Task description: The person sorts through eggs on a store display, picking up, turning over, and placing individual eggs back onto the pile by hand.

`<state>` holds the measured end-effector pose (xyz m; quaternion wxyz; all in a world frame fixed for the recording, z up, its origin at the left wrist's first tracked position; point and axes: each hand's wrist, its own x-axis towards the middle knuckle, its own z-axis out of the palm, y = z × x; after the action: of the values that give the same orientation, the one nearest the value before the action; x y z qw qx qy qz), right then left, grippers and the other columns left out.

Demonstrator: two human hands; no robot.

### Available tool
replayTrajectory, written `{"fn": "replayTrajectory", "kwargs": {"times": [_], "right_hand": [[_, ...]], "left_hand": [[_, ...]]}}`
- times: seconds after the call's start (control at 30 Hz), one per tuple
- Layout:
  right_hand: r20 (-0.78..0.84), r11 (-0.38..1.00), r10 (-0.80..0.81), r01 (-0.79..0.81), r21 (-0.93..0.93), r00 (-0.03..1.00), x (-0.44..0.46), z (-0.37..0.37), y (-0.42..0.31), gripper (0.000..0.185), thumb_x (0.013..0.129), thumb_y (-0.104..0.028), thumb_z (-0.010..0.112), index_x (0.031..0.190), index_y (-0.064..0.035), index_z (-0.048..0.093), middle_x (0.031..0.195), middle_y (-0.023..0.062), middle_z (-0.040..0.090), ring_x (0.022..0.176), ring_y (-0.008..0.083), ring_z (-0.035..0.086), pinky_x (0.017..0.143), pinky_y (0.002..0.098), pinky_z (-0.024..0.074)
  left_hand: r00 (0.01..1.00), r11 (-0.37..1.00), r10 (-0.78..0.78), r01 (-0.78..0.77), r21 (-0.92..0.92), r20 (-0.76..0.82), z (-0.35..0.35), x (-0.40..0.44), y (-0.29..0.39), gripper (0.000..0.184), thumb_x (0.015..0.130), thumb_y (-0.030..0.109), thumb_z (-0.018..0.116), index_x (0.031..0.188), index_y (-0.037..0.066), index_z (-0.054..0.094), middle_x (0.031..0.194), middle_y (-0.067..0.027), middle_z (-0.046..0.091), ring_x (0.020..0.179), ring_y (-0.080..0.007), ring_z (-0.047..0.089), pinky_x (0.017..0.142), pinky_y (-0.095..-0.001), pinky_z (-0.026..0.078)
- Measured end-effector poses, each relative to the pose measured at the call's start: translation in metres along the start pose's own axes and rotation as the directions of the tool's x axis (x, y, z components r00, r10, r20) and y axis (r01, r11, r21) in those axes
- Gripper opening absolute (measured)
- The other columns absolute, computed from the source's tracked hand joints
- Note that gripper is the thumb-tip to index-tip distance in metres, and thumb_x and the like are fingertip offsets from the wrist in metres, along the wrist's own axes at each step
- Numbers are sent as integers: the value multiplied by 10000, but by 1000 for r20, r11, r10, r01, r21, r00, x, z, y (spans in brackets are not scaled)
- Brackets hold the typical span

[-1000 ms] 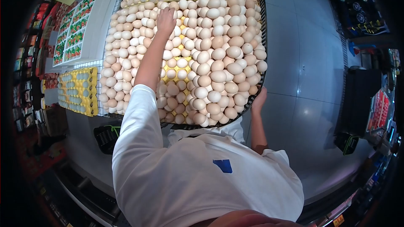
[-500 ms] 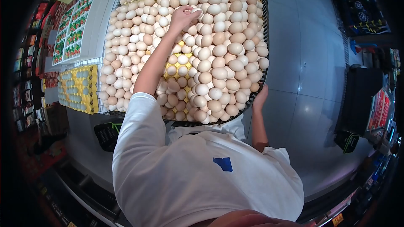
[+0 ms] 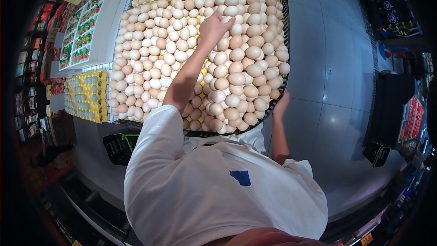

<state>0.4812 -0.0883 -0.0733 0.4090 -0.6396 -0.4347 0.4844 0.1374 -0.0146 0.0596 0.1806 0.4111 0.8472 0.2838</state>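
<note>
Many eggs (image 3: pixel 236 54) within a black-rimmed display (image 3: pixel 286 27)

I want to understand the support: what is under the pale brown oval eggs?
In some gaps, yellow moulded trays show. Elsewhere, the eggs and the person's left forearm hide whatever lies beneath.

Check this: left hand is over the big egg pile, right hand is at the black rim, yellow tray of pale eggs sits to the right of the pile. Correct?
One error: the yellow tray of pale eggs sits left of the big egg pile, per the head view. Left hand over the pile and right hand at the black rim stand.
</note>
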Motion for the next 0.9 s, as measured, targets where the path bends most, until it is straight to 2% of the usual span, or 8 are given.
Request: {"fn": "replayTrajectory", "kwargs": {"times": [0.23,0.53,0.63,0.7,0.73,0.8,0.83,0.9], "right_hand": [[-19,999,1,0,40,1000,0,2,-2,348,958,-252,361,968,43,546,889,138,569,845,237,509,819,357,406],[-16,998,26,-25,57,1000,0,2,0,357,957,-244,353,1000,48,554,923,144,578,872,243,517,841,355,404],[-9,998,18,-17,63,1000,1,2,2,361,958,-245,353,1010,49,555,937,146,578,883,242,520,847,356,403],[-8,997,23,-22,68,1000,2,2,7,361,958,-246,353,1010,49,555,941,147,578,886,242,520,849,357,403],[-18,997,22,-20,78,1000,3,2,10,358,959,-246,354,1009,48,551,937,146,576,884,242,518,850,358,403],[-28,996,18,-16,87,999,4,2,12,355,960,-246,355,1007,48,547,933,145,573,881,242,516,851,359,403],[-12,997,25,-24,78,1000,3,0,10,350,963,-247,355,1003,45,543,930,140,571,880,240,513,852,358,402],[4,997,29,-29,68,1000,0,0,4,346,965,-248,356,999,43,539,927,136,569,878,238,511,852,358,402]], "left_hand": [[999,993,42,-38,108,-33,5,2,3,690,742,657,608,1000,18,650,796,-155,685,799,-299,665,701,-402,503],[1000,998,20,-20,-51,2,-1,6,-14,600,821,583,584,986,12,664,835,-181,693,850,-351,667,739,-434,512],[999,1000,11,-12,-21,-48,-12,18,-38,526,860,525,560,1000,28,657,812,-113,694,803,-280,668,722,-382,505],[983,978,109,-78,195,-151,-12,40,-67,417,865,401,589,1029,22,644,895,-142,688,847,-295,662,738,-392,510],[983,978,106,-76,196,-150,-15,46,-77,417,865,401,589,1029,22,644,895,-142,688,847,-295,662,738,-392,510],[946,941,198,-110,319,-257,-18,58,-92,311,837,266,637,1026,19,625,973,-190,645,934,-337,624,800,-442,510],[946,942,196,-109,317,-259,-19,64,-99,311,837,266,637,1026,19,625,973,-190,645,934,-337,624,800,-442,510],[899,832,362,-191,521,-247,-21,76,-110,301,799,198,670,1044,37,602,1027,-164,598,982,-325,582,814,-431,504]]}}
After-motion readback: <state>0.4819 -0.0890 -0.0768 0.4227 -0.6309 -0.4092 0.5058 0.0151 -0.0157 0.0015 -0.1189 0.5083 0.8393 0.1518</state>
